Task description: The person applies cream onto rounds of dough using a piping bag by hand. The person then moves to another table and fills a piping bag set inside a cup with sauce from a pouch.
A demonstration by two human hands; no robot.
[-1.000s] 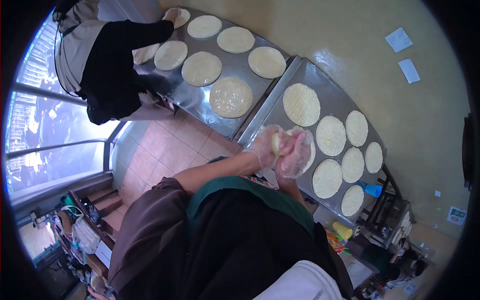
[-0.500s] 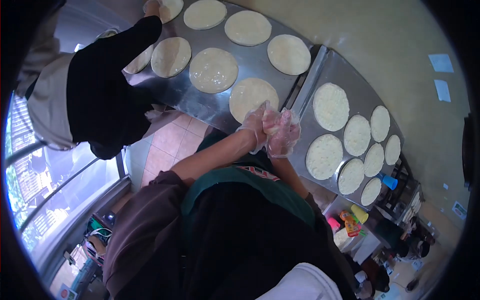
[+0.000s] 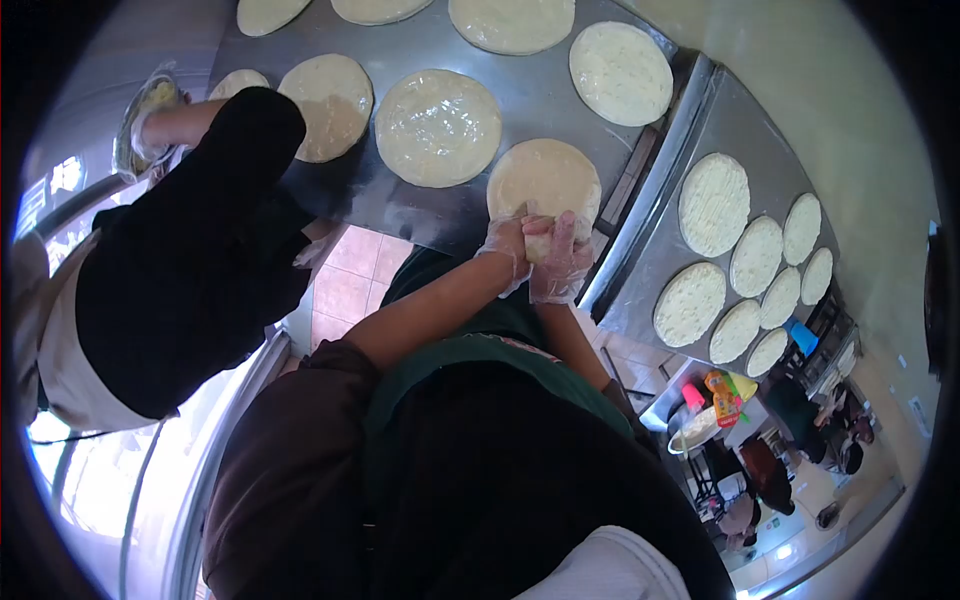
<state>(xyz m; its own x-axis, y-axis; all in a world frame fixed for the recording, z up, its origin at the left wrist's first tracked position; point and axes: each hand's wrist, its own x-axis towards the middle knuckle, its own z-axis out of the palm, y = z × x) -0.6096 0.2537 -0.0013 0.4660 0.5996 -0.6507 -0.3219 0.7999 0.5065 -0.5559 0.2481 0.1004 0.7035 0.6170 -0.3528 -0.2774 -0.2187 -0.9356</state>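
Observation:
My left hand (image 3: 508, 250), in a clear plastic glove, is closed around one side of a pale, soft lump (image 3: 539, 240). From the other side my right hand (image 3: 563, 262), gloved the same way, presses on the lump with its fingers. Both hands are at the near edge of a flat round of dough (image 3: 545, 182) on the metal table (image 3: 400, 215) and hide part of it. Beside it lies a glossy, wet-looking dough round (image 3: 438, 128). Whether the hands touch the dough beneath cannot be made out.
A co-worker in a black top (image 3: 190, 270) stands at the left, one gloved hand at a bowl (image 3: 128, 135). More dough rounds lie on this table. A second metal table (image 3: 640, 280) at the right bears several white-topped rounds (image 3: 714, 205). People are farther back.
The view has shifted toward the left table. My hands, still together around the lump, have gone from the right table to the nearest left-table round. The co-worker's hand has moved from the dough to the bowl.

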